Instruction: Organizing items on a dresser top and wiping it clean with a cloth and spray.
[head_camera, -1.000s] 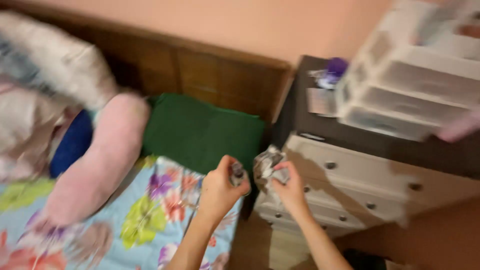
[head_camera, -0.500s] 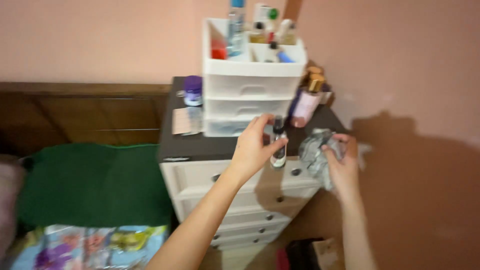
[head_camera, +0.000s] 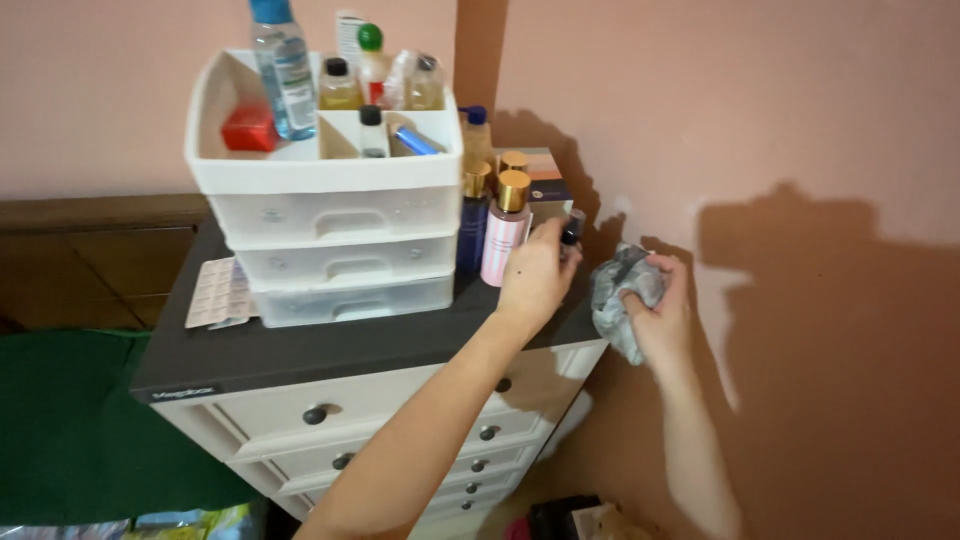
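Gripping a small bottle (head_camera: 571, 228) in left-hand fingers (head_camera: 545, 240).

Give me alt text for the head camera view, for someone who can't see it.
A person's left hand holds a small dark-capped bottle over the back right corner of a dark-topped dresser, beside gold-capped bottles. The right hand clutches a crumpled grey cloth. A white drawer organizer filled with toiletries stands on the dresser.

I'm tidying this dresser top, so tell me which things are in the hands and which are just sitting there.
In hand:
left hand holds a small dark-capped bottle
right hand holds a crumpled grey cloth

Lying about:
white drawer organiser
pink gold-capped bottle
pill sheet
red box
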